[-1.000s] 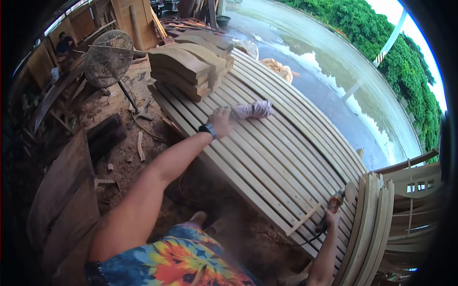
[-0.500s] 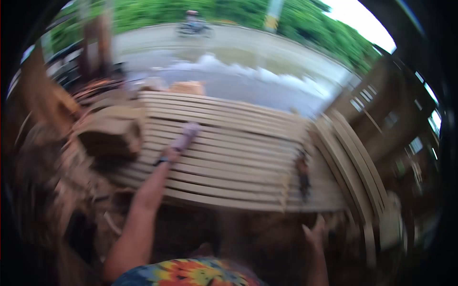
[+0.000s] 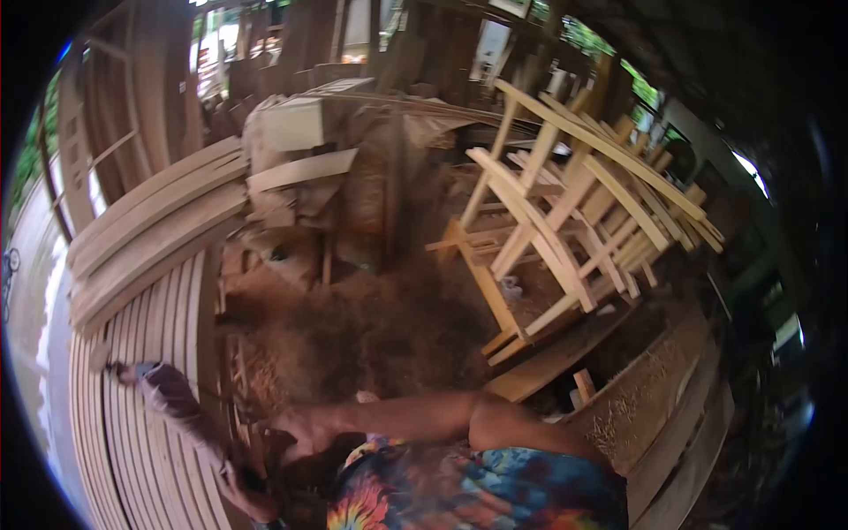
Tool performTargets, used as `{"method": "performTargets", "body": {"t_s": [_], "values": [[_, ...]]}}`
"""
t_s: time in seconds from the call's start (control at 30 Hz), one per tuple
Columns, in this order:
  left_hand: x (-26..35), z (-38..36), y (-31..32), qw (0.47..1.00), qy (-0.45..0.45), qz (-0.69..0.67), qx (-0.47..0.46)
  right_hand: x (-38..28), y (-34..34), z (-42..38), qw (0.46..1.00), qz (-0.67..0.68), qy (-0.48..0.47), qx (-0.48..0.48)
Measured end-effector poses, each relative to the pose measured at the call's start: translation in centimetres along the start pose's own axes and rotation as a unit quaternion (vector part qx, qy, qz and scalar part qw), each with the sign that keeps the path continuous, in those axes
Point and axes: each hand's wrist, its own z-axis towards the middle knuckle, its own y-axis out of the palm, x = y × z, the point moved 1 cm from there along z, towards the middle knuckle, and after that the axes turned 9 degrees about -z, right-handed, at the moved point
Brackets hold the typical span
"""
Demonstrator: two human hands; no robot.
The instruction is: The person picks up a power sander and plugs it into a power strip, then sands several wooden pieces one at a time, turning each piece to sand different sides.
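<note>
At the lower left, my left hand [image 3: 237, 493] is closed around one end of a long pinkish-brown cylindrical thing [image 3: 179, 406], blurred, with a greyish far end. It reaches out over a row of narrow wooden slats [image 3: 168, 442] laid side by side. A small dark and brown object [image 3: 126, 374] lies by its far end, too blurred to name. My right hand [image 3: 299, 431] is stretched across in front of my body toward the slats. Its fingers look apart and nothing shows in them, though blur hides detail.
Thick boards [image 3: 163, 221] are stacked across the slats' far end. Ahead stands a dusty workbench or machine [image 3: 291, 194] with wood pieces on it. Pale wooden frames [image 3: 565, 212] are piled at right. Sawdust covers the floor [image 3: 380, 327], and a broad plank [image 3: 645, 389] lies near my right side.
My view has swung right, from the slats and the road to the workshop interior. My left hand still holds the cylindrical thing. My right arm has come across my body.
</note>
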Motion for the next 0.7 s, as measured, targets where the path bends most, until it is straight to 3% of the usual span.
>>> {"method": "performTargets", "body": {"t_s": [0.07,0.1,0.13,0.17,0.23,0.27,0.3,0.33,0.37,0.4,0.43,0.5,0.57,0.6,0.7], "values": [[4.8,1.2,6.0,0.993,0.031,-0.070,-0.091,0.4,-1.4,-1.6,0.999,-0.026,0.021,0.042],[7.5,2.3,8.1,0.982,0.018,-0.120,-0.143,0.9,-2.4,-2.8,0.982,0.124,-0.010,0.143],[9.9,3.3,10.1,0.966,-0.001,-0.169,-0.193,1.3,-4.2,-4.6,0.953,0.190,0.009,0.236],[12.5,4.3,12.1,0.946,-0.024,-0.214,-0.241,1.7,-6.0,-6.5,0.911,0.249,0.016,0.328],[14.5,5.8,15.8,0.948,-0.003,-0.186,-0.257,7.6,-8.1,-10.4,0.801,0.468,0.197,0.317],[14.8,6.7,17.9,0.947,-0.002,-0.182,-0.266,8.0,-10.7,-12.8,0.767,0.491,0.235,0.341],[14.5,7.4,19.9,0.937,-0.032,-0.162,-0.308,10.0,-12.4,-14.8,0.692,0.568,0.287,0.341],[13.6,8.3,21.5,0.931,-0.067,-0.136,-0.333,13.2,-13.2,-17.3,0.647,0.629,0.261,0.341],[10.0,8.0,23.8,0.919,-0.126,-0.169,-0.332,19.1,-12.6,-19.9,0.658,0.634,0.263,0.309],[9.7,8.4,25.4,0.923,-0.105,-0.130,-0.347,20.9,-13.3,-22.0,0.621,0.570,0.353,0.406],[9.6,8.8,27.2,0.922,-0.084,-0.091,-0.367,18.1,-16.3,-23.3,0.574,0.546,0.414,0.449],[8.4,8.5,31.0,0.919,-0.117,-0.058,-0.371,26.1,-14.5,-29.4,0.526,0.681,0.307,0.407],[9.0,9.1,34.2,0.911,-0.148,-0.029,-0.385,28.0,-14.5,-33.4,0.467,0.712,0.331,0.407],[9.9,9.5,36.2,0.903,-0.140,-0.041,-0.405,29.3,-14.1,-34.2,0.469,0.713,0.331,0.402],[11.7,10.3,41.9,0.884,-0.106,-0.062,-0.452,31.1,-15.7,-37.8,0.392,0.662,0.442,0.461]]}}
